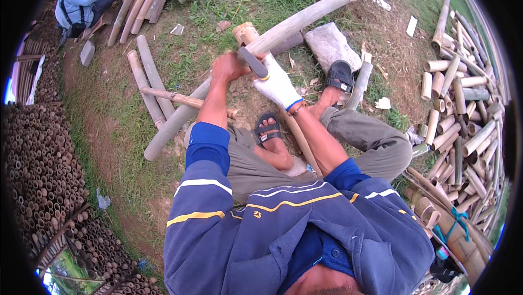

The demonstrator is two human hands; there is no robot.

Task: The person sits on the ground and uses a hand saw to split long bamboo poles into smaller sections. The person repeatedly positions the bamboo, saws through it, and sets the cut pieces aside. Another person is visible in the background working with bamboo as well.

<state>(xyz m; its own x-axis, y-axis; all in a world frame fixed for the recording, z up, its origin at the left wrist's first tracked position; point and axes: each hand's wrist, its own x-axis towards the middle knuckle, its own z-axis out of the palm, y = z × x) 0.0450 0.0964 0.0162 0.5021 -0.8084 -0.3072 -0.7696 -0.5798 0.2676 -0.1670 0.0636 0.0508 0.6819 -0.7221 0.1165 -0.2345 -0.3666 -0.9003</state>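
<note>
A long grey-green bamboo pole [316, 16] slants across in front of me, from lower left to upper right. My left hand [229, 68], bare, is closed around it. Just to the right, my right hand [277, 85] wears a white glove with a blue cuff and is closed at the end of a flat, dark grey tool with a blade [253, 62]. The blade lies against the pole between my hands; the glove hides its handle. Beneath the pole, a thicker bamboo piece [246, 31] runs crosswise, partly covered by my hands.
Cut bamboo lengths [150, 85] lie on the left, crossed by a thinner stick [177, 97]. A stone block [333, 46] sits beyond my sandalled foot. Bamboo offcuts [473, 148] are heaped at right; stacked bamboo [41, 159] fills the left side. Another person [81, 5] sits at far left.
</note>
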